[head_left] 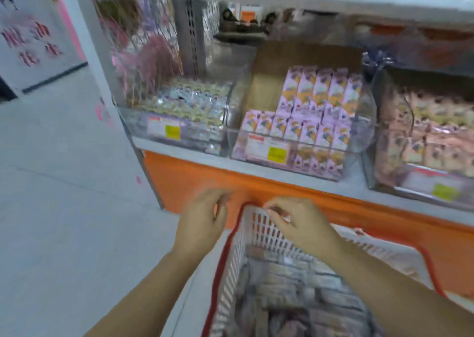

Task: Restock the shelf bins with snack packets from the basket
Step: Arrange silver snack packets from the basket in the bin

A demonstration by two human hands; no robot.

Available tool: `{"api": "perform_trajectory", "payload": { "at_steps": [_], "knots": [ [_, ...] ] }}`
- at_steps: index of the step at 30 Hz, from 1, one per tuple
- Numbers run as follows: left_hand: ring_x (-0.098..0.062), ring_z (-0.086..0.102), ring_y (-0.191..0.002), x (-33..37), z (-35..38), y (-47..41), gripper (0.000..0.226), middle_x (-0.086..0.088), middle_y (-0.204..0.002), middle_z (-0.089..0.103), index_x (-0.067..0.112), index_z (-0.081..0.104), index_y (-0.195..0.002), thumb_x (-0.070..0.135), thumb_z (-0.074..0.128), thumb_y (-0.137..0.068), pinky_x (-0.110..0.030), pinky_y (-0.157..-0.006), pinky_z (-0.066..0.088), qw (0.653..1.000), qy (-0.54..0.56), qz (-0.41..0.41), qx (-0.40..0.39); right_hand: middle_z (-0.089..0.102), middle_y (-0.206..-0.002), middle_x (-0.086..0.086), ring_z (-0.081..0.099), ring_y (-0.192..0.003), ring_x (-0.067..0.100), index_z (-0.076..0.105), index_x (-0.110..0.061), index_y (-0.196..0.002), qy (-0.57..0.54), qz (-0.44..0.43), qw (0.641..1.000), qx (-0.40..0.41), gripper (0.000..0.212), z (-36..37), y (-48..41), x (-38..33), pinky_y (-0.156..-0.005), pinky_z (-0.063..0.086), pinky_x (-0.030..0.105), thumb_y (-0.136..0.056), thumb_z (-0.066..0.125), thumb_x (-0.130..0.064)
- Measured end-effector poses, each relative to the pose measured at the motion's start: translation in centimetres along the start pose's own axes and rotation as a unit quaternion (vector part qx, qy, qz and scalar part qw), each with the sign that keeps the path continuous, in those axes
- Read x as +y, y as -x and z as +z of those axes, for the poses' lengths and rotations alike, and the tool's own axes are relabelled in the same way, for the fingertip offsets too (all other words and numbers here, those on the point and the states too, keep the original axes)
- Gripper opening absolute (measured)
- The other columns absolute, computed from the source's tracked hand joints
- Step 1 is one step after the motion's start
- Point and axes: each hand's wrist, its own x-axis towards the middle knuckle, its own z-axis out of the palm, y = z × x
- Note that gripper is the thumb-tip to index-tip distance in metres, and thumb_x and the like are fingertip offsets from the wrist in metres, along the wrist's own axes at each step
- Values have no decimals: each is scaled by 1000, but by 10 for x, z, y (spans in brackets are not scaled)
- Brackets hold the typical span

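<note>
Ahead, a white shelf on an orange base panel fills the view from 12 to 3 o'clock, with pale floor spreading toward 9 o'clock. A white lattice basket with a red rim sits at 6 o'clock, up against the orange panel. It holds greyish snack packets, blurred beyond reading.

Three clear bins stand side by side on the shelf. The left bin, at 11 o'clock, holds silvery packets. The middle bin, at 12 to 1 o'clock, is partly filled with upright purple packets in rows. The right bin, at 3 o'clock, holds pinkish packets.

The person's left hand hovers just beside the basket's far left corner, fingers loosely curled with nothing visible in them. The right hand lies at the basket's far rim with fingers bent. Blur hides whether it grips the rim or pinches anything.

A yellow label is stuck on the middle bin's front.
</note>
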Motion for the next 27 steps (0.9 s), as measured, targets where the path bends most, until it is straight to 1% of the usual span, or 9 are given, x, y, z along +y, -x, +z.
{"api": "perform_trajectory", "payload": {
  "at_steps": [2,4,6,9,13,17,20,22,27],
  "knots": [
    [-14,61,-94,-11,26,29,30,5,-105,67,21,67,-108,16,49,-84,-18,-76,41,997,-37,-24,-62,59,-71,1,53,-66,17,60,-12,-81,26,75,993,-85,24,17,30,29,-67,46,34,-95,47,-27],
    [-16,55,-111,-21,51,47,34,3,-122,58,21,62,-119,14,52,-87,-23,-88,41,990,-60,-32,-121,55,-72,-6,54,-69,13,56,-23,-85,33,150,975,-158,16,32,57,59,-73,46,35,-98,48,-25],
    [-17,45,-125,-28,68,57,41,2,-136,48,20,55,-130,12,54,-89,-26,-101,36,985,-58,-50,-156,63,-94,-8,60,-87,14,58,-31,-100,11,222,950,-219,11,44,79,81,-85,48,33,-98,50,-24],
    [-20,43,-126,-35,84,61,47,1,-138,49,17,54,-131,1,53,-87,-25,-106,32,985,-59,-66,-147,61,-122,0,59,-108,17,59,-20,-120,16,292,912,-288,25,61,100,105,-95,47,31,-96,53,-21],
    [-23,46,-124,-38,91,62,53,-1,-134,54,13,60,-124,-14,50,-79,-24,-103,31,988,-59,-79,-120,60,-124,4,57,-113,22,57,-19,-126,64,293,889,-345,34,91,111,120,-93,47,31,-93,52,-22],
    [-28,49,-121,-36,92,63,47,-5,-132,56,11,64,-116,-13,56,-77,-30,-94,38,987,-78,-71,-125,50,-133,2,54,-113,22,48,-21,-128,103,285,867,-397,39,132,123,128,-89,49,34,-89,56,-21],
    [-26,49,-120,-37,95,64,45,-4,-133,55,12,65,-113,-11,59,-75,-28,-91,40,985,-82,-74,-132,47,-135,3,52,-117,22,37,-21,-135,132,289,854,-412,59,147,132,131,-89,47,31,-84,65,-23],
    [-24,48,-121,-39,94,64,43,-3,-133,55,13,65,-112,-10,60,-75,-27,-90,42,986,-78,-71,-132,48,-134,3,51,-119,22,35,-23,-136,163,259,860,-408,63,149,132,132,-90,46,30,-82,67,-27],
    [-28,51,-119,-41,93,62,43,-4,-132,55,12,66,-109,-11,60,-73,-35,-86,50,986,-78,-64,-136,51,-125,-1,47,-116,19,50,-28,-127,108,202,908,-350,40,129,102,116,-88,45,32,-88,58,-28]
  ]
}}
